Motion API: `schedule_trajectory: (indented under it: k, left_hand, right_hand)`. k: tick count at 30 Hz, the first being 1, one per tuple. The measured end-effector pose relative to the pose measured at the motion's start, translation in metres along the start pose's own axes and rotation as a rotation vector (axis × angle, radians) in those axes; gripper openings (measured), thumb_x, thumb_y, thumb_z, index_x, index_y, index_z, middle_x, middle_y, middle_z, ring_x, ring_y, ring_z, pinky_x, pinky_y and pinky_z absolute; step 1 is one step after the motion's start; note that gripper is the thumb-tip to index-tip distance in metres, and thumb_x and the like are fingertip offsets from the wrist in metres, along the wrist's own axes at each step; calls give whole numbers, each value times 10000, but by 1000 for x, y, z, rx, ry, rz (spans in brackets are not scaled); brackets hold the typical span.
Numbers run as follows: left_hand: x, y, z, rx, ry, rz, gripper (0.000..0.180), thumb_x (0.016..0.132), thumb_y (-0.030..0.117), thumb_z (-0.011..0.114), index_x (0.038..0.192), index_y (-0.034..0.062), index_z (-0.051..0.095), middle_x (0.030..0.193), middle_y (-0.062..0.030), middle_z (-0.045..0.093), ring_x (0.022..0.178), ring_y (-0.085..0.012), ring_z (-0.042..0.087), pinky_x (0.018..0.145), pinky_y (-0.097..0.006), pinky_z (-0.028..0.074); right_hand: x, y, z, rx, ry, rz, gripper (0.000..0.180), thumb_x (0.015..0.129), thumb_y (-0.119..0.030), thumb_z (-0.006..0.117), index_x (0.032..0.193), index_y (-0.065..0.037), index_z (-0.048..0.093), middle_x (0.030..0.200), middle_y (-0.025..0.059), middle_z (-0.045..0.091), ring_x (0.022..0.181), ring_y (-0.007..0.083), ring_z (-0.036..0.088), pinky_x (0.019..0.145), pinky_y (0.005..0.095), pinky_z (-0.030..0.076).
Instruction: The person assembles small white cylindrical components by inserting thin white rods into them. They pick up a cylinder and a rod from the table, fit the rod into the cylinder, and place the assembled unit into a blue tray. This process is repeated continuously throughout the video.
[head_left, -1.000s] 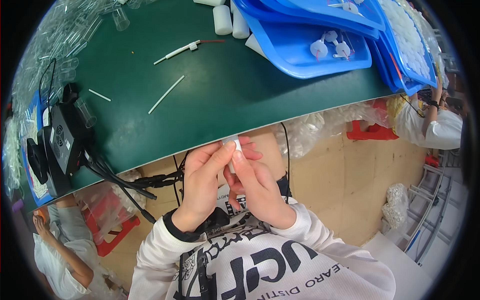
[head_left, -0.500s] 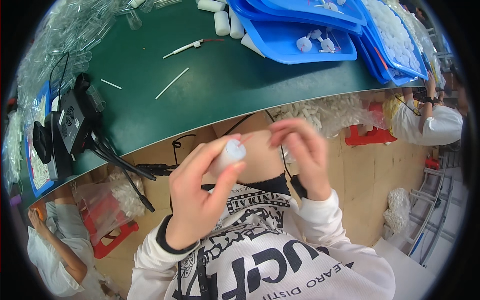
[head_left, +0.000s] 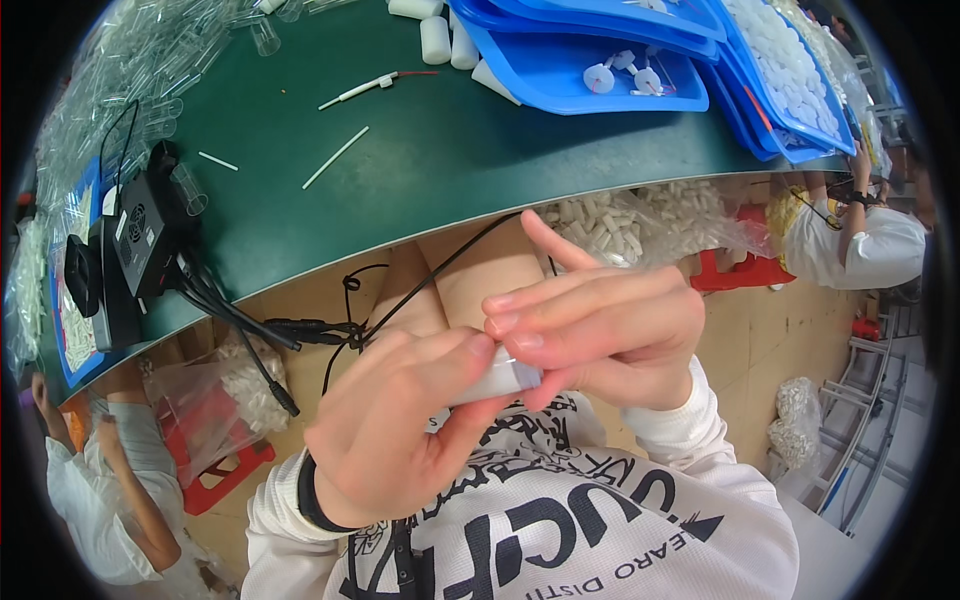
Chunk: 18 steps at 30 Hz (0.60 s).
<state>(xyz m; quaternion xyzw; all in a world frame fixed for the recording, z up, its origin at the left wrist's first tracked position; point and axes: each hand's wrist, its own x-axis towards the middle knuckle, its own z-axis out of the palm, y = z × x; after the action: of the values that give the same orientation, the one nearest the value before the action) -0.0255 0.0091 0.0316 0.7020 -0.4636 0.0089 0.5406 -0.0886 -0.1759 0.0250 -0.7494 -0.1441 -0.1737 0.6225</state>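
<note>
Over my lap, my left hand (head_left: 390, 425) is wrapped round a small white plastic cylinder (head_left: 497, 381), its near end facing right. My right hand (head_left: 625, 335) meets it from the right. The right fingertips and thumb pinch at the cylinder's end, and one finger sticks out toward the table. Fingers hide most of the cylinder, and no wire shows at its end. On the green table lie a thin white tube with a red wire (head_left: 372, 90) and a plain thin white stick (head_left: 336, 158).
Blue trays (head_left: 600, 95) with white round parts stand at the far right, with white cylinders (head_left: 435, 40) beside them. Clear tubes (head_left: 130, 70) are heaped at the left, behind a black device (head_left: 150, 240) with cables. Other people sit at left and right.
My right hand has come in from apart and closed on the cylinder's end. The cylinder has tipped from pointing up to pointing right, and its red wire no longer shows.
</note>
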Motion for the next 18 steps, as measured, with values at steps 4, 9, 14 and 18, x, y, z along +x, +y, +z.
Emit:
schedule_trajectory:
  k: [4,9,14,18]
  left_hand:
    - [-2,-4,-2,142,-19,115,422,611,-62,748,998,-64,579,906,-176,631,624,-248,575,528,-280,460]
    - [6,-13,-4,249,92,199,467,606,-75,743,1039,-50,569,936,-181,626,623,-226,554,509,-263,440]
    - [5,-10,0,251,122,211,440,612,-81,723,1027,-49,580,919,-189,630,613,-214,539,508,-256,441]
    - [4,-13,3,338,104,325,362,609,-60,683,963,-65,603,900,-205,631,613,-216,530,497,-256,433]
  right_hand:
    - [3,0,-2,-150,-70,-127,326,655,-128,774,941,-1,682,936,173,673,1023,377,597,1048,573,230]
    - [-1,-4,2,-288,130,-131,433,767,-224,706,1106,22,596,1065,207,625,1037,352,581,989,503,327]
    - [-26,1,25,149,429,121,374,794,-68,664,1125,78,570,1065,175,634,950,181,613,791,283,471]
    - [-20,-12,42,108,464,249,276,705,22,724,971,62,662,925,150,682,782,158,653,673,226,494]
